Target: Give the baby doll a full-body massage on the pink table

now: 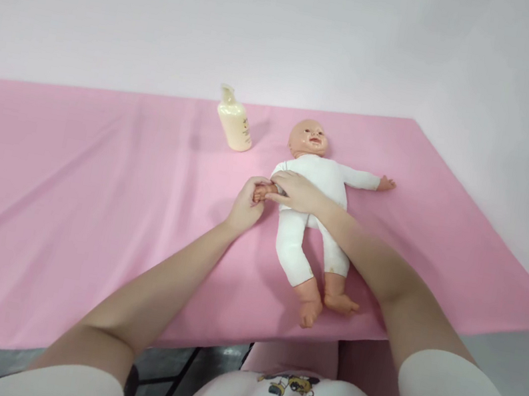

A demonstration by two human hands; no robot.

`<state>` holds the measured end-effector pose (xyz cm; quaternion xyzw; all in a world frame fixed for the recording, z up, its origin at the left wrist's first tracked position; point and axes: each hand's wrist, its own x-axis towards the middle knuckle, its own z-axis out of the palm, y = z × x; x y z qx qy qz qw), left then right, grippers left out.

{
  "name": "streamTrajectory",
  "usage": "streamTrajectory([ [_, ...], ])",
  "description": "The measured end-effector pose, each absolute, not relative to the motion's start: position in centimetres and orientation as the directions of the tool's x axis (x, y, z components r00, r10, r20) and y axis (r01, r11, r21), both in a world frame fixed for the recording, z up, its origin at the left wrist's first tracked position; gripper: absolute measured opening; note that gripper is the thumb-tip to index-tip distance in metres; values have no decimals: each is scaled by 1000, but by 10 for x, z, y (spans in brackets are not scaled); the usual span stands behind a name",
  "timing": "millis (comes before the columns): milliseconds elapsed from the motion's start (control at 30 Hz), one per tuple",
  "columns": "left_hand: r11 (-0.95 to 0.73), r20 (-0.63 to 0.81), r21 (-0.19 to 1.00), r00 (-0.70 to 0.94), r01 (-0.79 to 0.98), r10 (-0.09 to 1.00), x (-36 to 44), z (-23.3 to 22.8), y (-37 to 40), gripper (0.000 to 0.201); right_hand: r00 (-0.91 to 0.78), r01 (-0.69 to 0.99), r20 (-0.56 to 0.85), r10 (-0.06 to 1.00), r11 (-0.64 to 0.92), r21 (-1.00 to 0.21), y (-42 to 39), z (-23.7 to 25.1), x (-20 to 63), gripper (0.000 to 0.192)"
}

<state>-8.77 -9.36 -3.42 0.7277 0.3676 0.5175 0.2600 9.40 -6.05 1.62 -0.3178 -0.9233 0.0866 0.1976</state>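
A baby doll (320,187) in a white bodysuit lies on its back on the pink tablecloth (67,192), head toward the wall, feet toward me. My left hand (246,205) is closed around the doll's small hand at its near-left side. My right hand (296,191) rests on the same doll arm, fingers wrapped over the white sleeve next to the left hand. The doll's other arm stretches out to the right.
A cream lotion bottle (234,127) stands on the cloth behind and left of the doll's head. A white wall runs behind the table. The table's front edge lies near my torso, with dark table legs and grey floor below.
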Motion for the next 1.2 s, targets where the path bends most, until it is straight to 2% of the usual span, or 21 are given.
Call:
streamTrajectory([
  [133, -615, 585, 743, 193, 263, 788, -88, -32, -94, 51, -723, 553, 308, 618, 785, -278, -60, 15, 95, 41],
  [333, -618, 587, 745, 195, 250, 786, -88, -33, -93, 50, -720, 563, 301, 625, 780, -272, -60, 15, 94, 33],
  [833, -598, 564, 751, 199, 280, 801, -88, -30, -95, 51, -723, 567, 305, 620, 785, -249, -61, 14, 95, 29],
  [1200, -612, 571, 753, 223, 243, 790, -89, -27, -98, 39, -728, 558, 294, 620, 784, -271, -62, 18, 95, 25],
])
